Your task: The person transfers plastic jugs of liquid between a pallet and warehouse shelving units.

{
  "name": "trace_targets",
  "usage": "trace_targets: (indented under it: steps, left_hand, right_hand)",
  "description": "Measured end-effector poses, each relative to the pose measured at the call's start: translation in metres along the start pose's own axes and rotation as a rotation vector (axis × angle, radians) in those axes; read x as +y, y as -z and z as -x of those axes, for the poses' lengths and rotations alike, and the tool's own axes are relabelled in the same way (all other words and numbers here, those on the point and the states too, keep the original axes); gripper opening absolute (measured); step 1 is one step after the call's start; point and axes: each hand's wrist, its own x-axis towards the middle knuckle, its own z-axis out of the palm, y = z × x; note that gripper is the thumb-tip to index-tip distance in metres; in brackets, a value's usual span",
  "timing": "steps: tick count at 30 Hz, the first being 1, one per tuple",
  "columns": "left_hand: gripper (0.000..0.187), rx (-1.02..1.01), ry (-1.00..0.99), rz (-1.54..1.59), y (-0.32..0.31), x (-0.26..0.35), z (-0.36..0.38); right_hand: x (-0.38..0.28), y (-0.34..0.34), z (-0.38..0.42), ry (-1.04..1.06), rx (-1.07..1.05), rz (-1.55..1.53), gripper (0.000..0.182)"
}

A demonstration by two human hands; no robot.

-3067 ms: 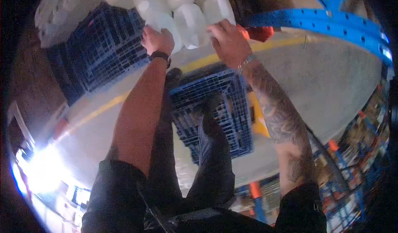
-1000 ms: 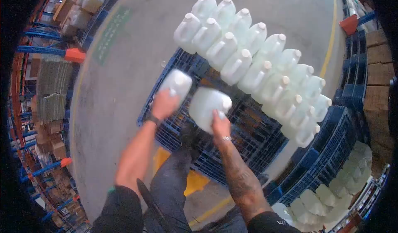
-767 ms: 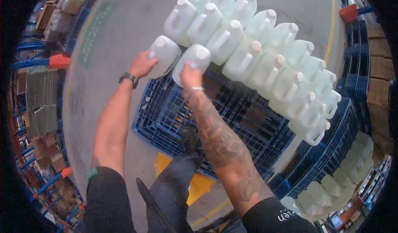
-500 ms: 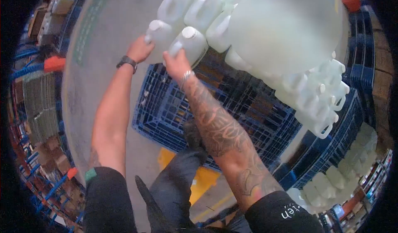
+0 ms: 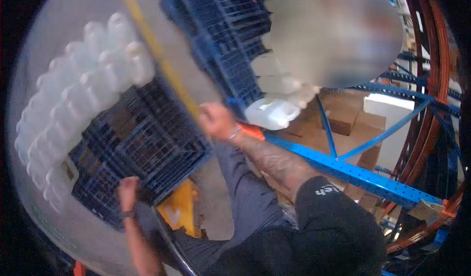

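Observation:
Both hands hold nothing. My left hand hangs low with curled fingers beside the near corner of a blue plastic pallet. That pallet carries rows of white plastic jugs along its far left side. My right hand, a loose fist with a bracelet at the wrist, is raised in the middle of the view. It sits just left of a white jug at the edge of a second blue pallet loaded with more jugs. The picture is blurred by motion.
A yellow line crosses the concrete floor between the two pallets. A blue rack beam runs on the right with cardboard boxes behind it. A yellow floor marking lies by my legs.
Both hands have let go of the two jugs set on the pallet's rows and dropped back. The view has swung right toward the second pallet and the rack.

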Motion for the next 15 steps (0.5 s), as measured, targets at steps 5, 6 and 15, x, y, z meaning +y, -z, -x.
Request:
trace_targets:
  steps: [5, 6, 15]
  left_hand:
    - [0.036, -1.005, 0.318, 0.489, -0.354, 0.191, 0.029]
    - [0.042, -1.097, 0.350, 0.532, -0.414, 0.219, 0.041]
    - [0.050, -0.290, 0.760, 1.460, -0.683, 0.291, 0.010]
  right_hand:
    - [0.178, 0.226, 0.017, -0.133, 0.003, 0.511, 0.024]
    - [0.203, 0.260, 0.033, -0.231, -0.126, 0.635, 0.023]
    - [0.359, 0.327, 0.106, 0.081, -0.650, 0.920, 0.019]
